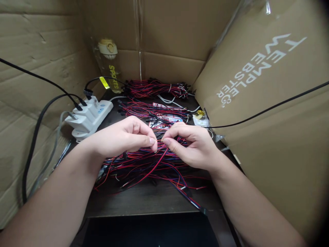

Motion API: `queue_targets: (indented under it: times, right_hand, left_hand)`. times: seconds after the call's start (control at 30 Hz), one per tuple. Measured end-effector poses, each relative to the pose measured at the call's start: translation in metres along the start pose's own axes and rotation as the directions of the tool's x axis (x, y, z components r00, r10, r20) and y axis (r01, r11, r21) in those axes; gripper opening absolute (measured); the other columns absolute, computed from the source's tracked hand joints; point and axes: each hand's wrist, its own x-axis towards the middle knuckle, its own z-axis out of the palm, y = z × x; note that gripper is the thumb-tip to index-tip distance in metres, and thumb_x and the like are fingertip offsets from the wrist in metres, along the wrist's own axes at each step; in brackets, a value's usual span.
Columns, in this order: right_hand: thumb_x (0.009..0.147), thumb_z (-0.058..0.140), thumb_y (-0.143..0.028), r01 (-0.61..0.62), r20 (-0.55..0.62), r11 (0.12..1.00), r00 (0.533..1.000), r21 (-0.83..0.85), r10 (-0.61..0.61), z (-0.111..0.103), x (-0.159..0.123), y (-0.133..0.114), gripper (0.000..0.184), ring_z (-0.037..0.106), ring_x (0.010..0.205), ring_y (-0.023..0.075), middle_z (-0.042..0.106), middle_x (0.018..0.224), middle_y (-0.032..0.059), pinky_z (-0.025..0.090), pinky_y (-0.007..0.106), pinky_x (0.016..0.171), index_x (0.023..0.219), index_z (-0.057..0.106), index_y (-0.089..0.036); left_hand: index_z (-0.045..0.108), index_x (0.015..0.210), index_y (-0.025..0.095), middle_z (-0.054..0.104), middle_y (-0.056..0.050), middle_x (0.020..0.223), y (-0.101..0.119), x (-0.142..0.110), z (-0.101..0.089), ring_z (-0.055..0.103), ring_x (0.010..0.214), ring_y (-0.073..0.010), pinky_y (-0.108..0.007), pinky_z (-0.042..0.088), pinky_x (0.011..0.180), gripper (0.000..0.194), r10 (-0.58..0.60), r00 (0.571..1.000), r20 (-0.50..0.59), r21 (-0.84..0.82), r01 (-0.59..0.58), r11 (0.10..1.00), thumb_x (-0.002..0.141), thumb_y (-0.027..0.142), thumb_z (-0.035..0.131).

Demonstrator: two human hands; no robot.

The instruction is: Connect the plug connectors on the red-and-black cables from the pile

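Note:
My left hand (128, 135) and my right hand (191, 144) meet over the middle of a dark table (144, 199). Both pinch the bare end of a thin wire (159, 140) between thumb and forefinger, fingertips almost touching. Under the hands lies a loose heap of red and black wires (144, 164), with some blue ones trailing toward the front edge. Two more bundles of red and black wires lie further back, one bundle (154, 111) in the middle and another bundle (154, 87) against the rear wall.
Cardboard walls enclose the table; the right wall (269, 103) is printed with white letters. A white power strip (88, 115) with black plugs sits at the left. A clear sports bottle (109, 65) stands at the back left. A black cable (269, 108) crosses the right wall.

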Motion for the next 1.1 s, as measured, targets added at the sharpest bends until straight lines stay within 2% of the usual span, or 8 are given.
queue_targets:
  times: [0.33,0.57,0.73,0.93,1.1]
  right_hand:
    - [0.091,0.067,-0.012,-0.067,0.027,0.998,0.997,-0.001,0.067,0.0006,-0.0001,-0.0031,0.012,0.064,0.067,0.0101,0.073,0.074,0.0012,0.050,0.023,0.067,0.081,0.070,-0.015]
    - [0.093,0.066,-0.016,-0.112,0.061,0.993,0.992,0.019,0.111,0.0003,0.0005,-0.0056,0.013,0.063,0.067,0.0106,0.072,0.074,0.0017,0.050,0.023,0.065,0.080,0.069,-0.015]
    - [0.091,0.065,-0.013,-0.145,0.084,0.989,0.986,0.024,0.142,0.0002,0.0005,-0.0066,0.014,0.062,0.066,0.0109,0.072,0.073,0.0016,0.050,0.023,0.065,0.078,0.068,-0.015]
    - [0.091,0.064,-0.011,-0.143,0.117,0.989,0.984,0.038,0.138,0.0002,-0.0024,-0.0040,0.012,0.062,0.067,0.0099,0.071,0.074,0.0006,0.050,0.023,0.067,0.080,0.069,-0.015]
    - [0.093,0.064,-0.013,-0.143,0.125,0.988,0.983,0.051,0.135,-0.0019,-0.0016,-0.0046,0.013,0.062,0.068,0.0103,0.072,0.075,0.0010,0.050,0.023,0.068,0.081,0.069,-0.015]
  left_hand:
    - [0.078,0.082,0.015,0.045,0.004,0.052,-0.0002,-0.0009,0.0010,0.028,0.047,-0.0060,-0.021,0.018,0.044,0.020,-0.018,1.000,0.007,0.075,0.017,0.997,0.091,0.027,0.066]
    - [0.076,0.076,0.014,0.040,0.005,0.049,0.0023,-0.0009,0.0003,0.026,0.046,-0.0055,-0.020,0.018,0.043,0.015,-0.027,1.000,-0.010,0.055,0.027,0.998,0.086,0.023,0.069]
    - [0.082,0.084,0.015,0.048,0.003,0.054,0.0009,-0.0003,0.0000,0.032,0.050,-0.0071,-0.021,0.022,0.045,0.020,0.001,1.000,-0.011,0.155,0.001,0.988,0.087,0.031,0.071]
    - [0.081,0.083,0.015,0.036,0.004,0.056,-0.0011,0.0016,0.0026,0.025,0.054,-0.0084,-0.023,0.020,0.048,0.035,0.006,0.999,0.034,0.278,-0.016,0.961,0.095,0.043,0.064]
    - [0.081,0.086,0.016,0.043,0.004,0.058,-0.0008,0.0026,0.0040,0.030,0.053,-0.0077,-0.020,0.024,0.047,0.032,0.050,0.999,0.002,0.316,-0.048,0.948,0.094,0.042,0.065]
